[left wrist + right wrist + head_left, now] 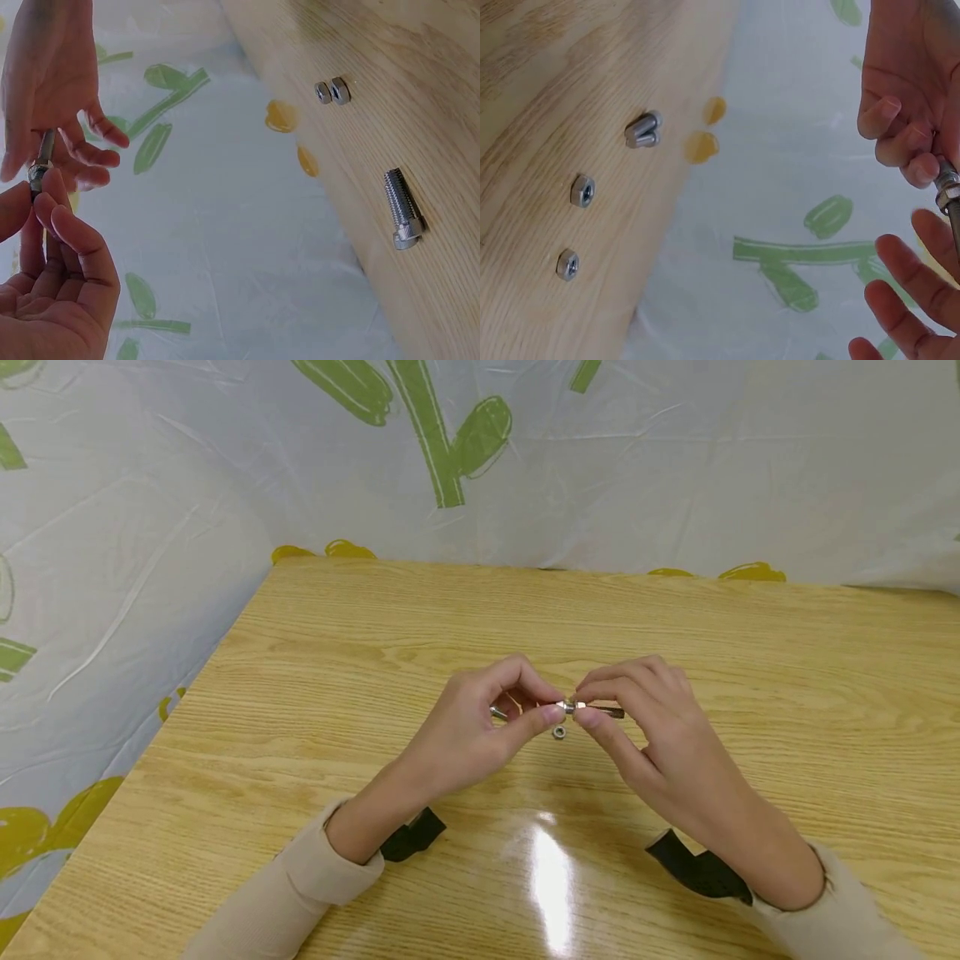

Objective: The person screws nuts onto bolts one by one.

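My left hand (483, 722) pinches a metal bolt (615, 712) between thumb and fingertips at its left end. The bolt lies roughly level, with its threaded shank pointing right, towards the right palm. My right hand (667, 735) holds a hex nut (580, 705) on that shank between thumb and index finger, the two hands' fingertips almost meeting. In the right wrist view, the nut (949, 193) sits around the shank, while the right hand's other fingers (907, 270) spread loosely. The fingertips hide much of the bolt's left end.
Below the hands, a loose nut (558, 732) lies on the wooden table (337, 635). The right wrist view shows two nuts, one nearer (568, 265), and a pair of bolts (643, 129) side by side. A patterned sheet (637, 468) hangs behind the table.
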Available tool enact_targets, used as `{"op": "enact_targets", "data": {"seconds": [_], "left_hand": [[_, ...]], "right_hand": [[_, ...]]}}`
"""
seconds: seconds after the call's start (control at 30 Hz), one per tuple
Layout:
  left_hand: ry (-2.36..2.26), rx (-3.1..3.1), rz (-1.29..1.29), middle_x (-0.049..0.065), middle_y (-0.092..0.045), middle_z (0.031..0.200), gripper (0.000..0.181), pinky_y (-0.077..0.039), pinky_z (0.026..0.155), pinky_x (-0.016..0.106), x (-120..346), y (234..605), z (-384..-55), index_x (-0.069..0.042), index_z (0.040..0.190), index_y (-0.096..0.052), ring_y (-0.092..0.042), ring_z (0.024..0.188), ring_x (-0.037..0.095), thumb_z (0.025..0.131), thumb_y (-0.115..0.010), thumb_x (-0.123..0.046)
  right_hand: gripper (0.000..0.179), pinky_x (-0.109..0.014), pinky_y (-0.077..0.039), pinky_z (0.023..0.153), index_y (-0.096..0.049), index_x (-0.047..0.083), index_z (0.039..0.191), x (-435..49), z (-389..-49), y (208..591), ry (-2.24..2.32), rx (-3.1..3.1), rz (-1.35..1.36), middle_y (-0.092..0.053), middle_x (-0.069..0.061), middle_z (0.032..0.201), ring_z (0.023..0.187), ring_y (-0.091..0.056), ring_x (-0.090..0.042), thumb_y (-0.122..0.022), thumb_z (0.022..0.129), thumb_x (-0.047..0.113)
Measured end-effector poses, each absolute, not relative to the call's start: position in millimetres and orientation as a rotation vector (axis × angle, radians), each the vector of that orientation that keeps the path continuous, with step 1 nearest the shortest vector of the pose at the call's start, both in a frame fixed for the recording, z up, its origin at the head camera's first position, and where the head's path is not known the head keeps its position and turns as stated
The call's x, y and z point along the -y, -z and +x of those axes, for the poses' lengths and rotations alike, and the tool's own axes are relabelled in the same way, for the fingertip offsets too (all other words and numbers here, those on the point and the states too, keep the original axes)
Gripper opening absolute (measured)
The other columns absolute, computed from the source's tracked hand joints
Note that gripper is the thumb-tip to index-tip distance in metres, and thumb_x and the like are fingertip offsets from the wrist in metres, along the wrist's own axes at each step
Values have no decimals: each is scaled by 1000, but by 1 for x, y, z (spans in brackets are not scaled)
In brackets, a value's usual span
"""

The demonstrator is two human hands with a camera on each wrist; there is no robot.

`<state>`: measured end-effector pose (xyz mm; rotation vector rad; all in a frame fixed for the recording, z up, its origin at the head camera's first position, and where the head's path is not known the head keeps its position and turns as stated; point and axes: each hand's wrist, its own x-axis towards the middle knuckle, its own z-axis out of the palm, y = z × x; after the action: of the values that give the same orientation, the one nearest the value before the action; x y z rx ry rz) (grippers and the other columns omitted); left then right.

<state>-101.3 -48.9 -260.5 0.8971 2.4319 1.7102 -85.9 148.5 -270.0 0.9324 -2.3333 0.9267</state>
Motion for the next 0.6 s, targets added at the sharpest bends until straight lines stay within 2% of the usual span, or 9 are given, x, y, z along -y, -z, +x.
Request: {"op": "enact_targets", "data": {"seconds": [0.13, 0.37, 0.6], "left_hand": [[-1730, -2435, 888, 0, -67, 86, 4, -52, 69, 23, 49, 260, -102, -8, 90, -62, -58, 76, 5, 87, -65, -11], [-1724, -2438, 882, -1, -67, 86, 4, -51, 70, 23, 50, 260, -102, -9, 90, -62, -58, 77, 5, 88, -64, -11], [-1722, -2440, 893, 0, -68, 86, 4, -52, 69, 23, 50, 260, -102, -8, 90, -62, -58, 76, 5, 88, -64, -11]], "right_hand": [[50, -36, -34, 86, -55, 2, 113, -149, -85, 267, -906, 2333, 955, -59, -8, 106, 97, -48, -24, -44, 94, 47], [39, -31, -34, 85, -57, 0, 102, -147, -87, 267, -876, 2211, 1041, -61, -9, 103, 93, -49, -25, -44, 97, 36], [39, -30, -34, 87, -59, 0, 102, -148, -87, 266, -881, 2219, 1045, -62, -8, 102, 95, -49, -25, -44, 97, 36]]}}
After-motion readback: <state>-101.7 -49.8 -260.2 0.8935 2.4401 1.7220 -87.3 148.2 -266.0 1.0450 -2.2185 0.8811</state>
